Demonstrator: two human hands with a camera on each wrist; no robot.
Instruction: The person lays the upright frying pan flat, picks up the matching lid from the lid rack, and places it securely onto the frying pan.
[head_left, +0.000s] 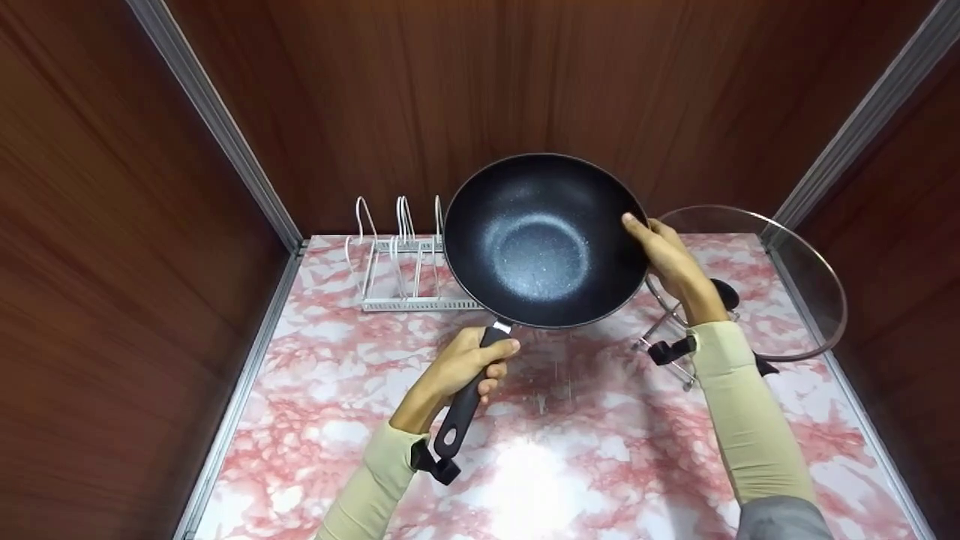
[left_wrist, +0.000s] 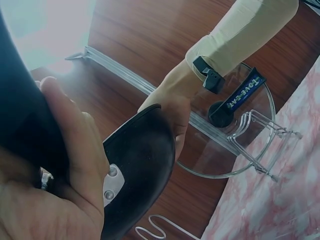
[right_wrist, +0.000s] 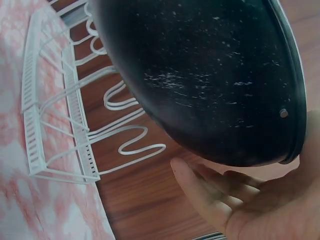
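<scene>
A black wok (head_left: 540,255) with a pale, speckled ring inside is held up over the table, its inside facing the head camera. My left hand (head_left: 456,367) grips its black handle (head_left: 461,416), thumb laid along the top near the metal collar. At the right rim, my right hand (head_left: 671,255) holds the wok with the thumb over the inner edge and the fingers behind. The right wrist view shows the scratched underside of the wok (right_wrist: 200,75), with fingers (right_wrist: 195,185) beneath the rim. In the left wrist view, rivets (left_wrist: 111,184) show by the handle.
Behind the wok at left, a white wire rack (head_left: 420,304) with upright loops stands on the red-and-white marbled table (head_left: 315,420). A glass lid (head_left: 795,300) leans in a small wire stand (left_wrist: 255,142) at right. Brown wood-patterned panels (head_left: 337,97) enclose the back and sides.
</scene>
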